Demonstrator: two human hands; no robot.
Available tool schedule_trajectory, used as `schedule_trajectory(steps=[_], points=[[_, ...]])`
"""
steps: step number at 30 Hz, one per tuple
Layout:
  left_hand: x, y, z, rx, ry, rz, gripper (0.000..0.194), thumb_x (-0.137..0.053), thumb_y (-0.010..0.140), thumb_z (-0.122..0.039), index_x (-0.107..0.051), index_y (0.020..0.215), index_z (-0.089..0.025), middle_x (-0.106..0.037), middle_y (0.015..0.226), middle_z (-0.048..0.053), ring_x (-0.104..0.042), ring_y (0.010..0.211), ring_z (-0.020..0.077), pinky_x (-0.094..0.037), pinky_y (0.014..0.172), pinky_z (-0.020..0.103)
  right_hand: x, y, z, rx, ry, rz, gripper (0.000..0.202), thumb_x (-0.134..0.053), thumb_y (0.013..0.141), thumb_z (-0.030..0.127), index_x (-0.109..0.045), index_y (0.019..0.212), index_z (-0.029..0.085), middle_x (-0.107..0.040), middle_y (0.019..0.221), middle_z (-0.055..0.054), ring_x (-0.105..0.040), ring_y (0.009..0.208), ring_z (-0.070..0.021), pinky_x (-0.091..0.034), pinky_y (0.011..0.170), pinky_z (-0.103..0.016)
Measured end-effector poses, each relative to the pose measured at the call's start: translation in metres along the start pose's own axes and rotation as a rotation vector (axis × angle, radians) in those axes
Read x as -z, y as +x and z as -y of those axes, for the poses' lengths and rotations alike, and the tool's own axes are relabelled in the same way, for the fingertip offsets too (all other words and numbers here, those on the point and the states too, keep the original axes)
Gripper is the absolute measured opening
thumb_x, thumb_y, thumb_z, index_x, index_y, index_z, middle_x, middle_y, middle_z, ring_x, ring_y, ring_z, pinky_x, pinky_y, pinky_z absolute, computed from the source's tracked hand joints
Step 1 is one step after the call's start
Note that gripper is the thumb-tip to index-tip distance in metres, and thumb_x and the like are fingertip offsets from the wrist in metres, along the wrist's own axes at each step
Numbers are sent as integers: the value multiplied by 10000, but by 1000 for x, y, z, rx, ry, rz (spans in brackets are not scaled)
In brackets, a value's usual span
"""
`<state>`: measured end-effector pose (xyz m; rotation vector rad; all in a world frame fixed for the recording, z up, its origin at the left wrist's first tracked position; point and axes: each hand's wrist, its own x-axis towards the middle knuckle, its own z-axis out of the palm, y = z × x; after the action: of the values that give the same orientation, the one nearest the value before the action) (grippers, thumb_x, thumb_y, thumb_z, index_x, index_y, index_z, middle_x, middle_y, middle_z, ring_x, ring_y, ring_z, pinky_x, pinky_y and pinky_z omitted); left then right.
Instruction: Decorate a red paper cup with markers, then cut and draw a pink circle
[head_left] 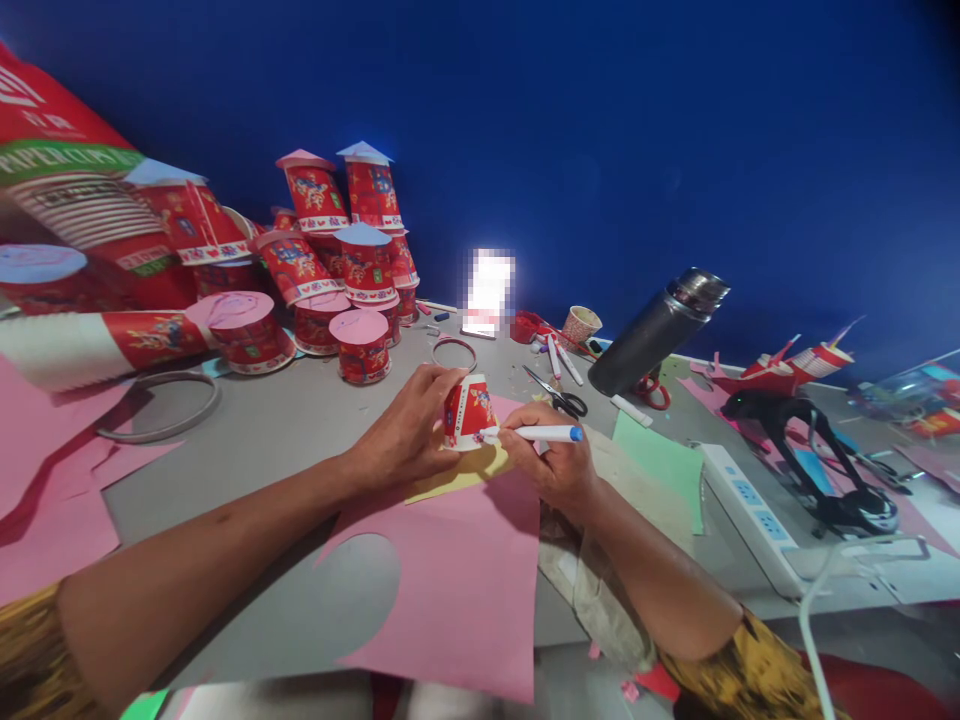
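My left hand (412, 425) is closed around a small red and white paper cup (471, 412), held upside down with its white rim low. In my right hand (551, 455) is a white marker pen (544, 433) with a blue end; its tip meets the cup's printed side near the rim. Under the cup lies a piece of yellow paper (465, 472), on top of a pink paper sheet (465, 570) with a round cut-out on its left. Black-handled scissors (559, 395) rest just beyond my right hand.
Red paper cups with paper tops (367, 265) are stacked at the back left. A dark thermos (652, 335) leans at the back right. Further right are a white power strip (754, 520), a black strap-like device (817, 450) and green paper (660, 465). Grey rings lie on the table.
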<state>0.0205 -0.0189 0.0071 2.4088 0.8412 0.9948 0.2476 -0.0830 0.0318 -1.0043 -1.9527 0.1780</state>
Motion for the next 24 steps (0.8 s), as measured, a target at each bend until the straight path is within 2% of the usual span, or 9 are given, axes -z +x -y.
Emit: schedule_trajectory(steps=[6, 13, 24], points=[[-1, 0, 1, -11, 12, -10, 833, -730, 760, -179, -390, 1515, -263, -525, 1348, 136, -562, 1275, 343, -522, 1102, 561, -2, 0, 0, 62, 4, 28, 153, -607, 1027, 295, -707, 933, 227, -772, 822, -42, -715, 730, -178, -556, 693, -294], [-4, 1, 4, -31, 46, -16, 883, -743, 749, -152, -343, 1527, -273, -507, 1361, 131, -544, 1294, 337, -516, 1121, 544, -2, -1, -1, 12, -7, 11, 203, -591, 1034, 328, -720, 914, 227, -759, 804, -41, -700, 715, -176, -562, 703, -295], [-3, 0, 5, -29, 42, -20, 869, -741, 735, -146, -384, 1521, -244, -528, 1334, 129, -561, 1277, 340, -519, 1111, 540, -1, 0, -1, 46, 4, 27, 161, -604, 1024, 292, -709, 926, 221, -763, 815, -36, -693, 698, -164, -548, 668, -276]])
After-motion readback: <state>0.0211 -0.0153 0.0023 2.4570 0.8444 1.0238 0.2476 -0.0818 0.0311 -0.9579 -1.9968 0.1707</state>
